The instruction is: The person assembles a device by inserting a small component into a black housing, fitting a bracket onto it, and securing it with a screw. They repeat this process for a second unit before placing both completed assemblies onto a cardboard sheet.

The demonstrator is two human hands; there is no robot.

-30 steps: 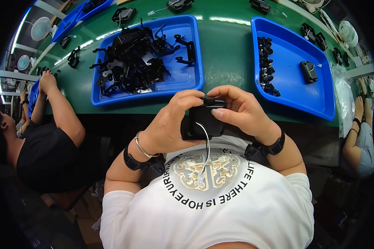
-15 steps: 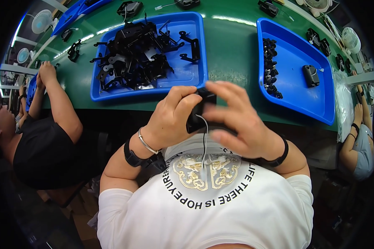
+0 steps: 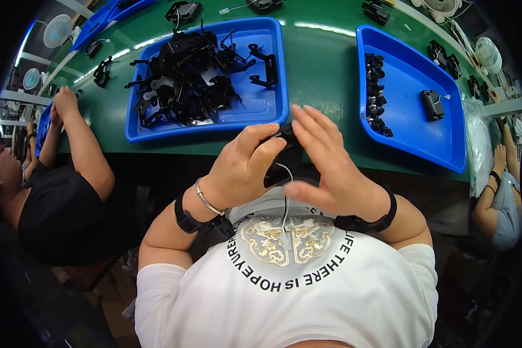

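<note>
Gripping a small black part (image 3: 284,155) between them, the left hand (image 3: 242,171) clenches on its near side while the right hand (image 3: 330,174) presses against it with fingers (image 3: 310,124) stretched flat; a thin white wire (image 3: 285,200) hangs from the part toward the chest. Just beyond the grip runs the green table (image 3: 322,64). Past the left hand sits a blue tray (image 3: 260,107) heaped with black pieces (image 3: 182,78); beyond the right hand, another tray (image 3: 409,75) holds a row of clips (image 3: 376,93).
</note>
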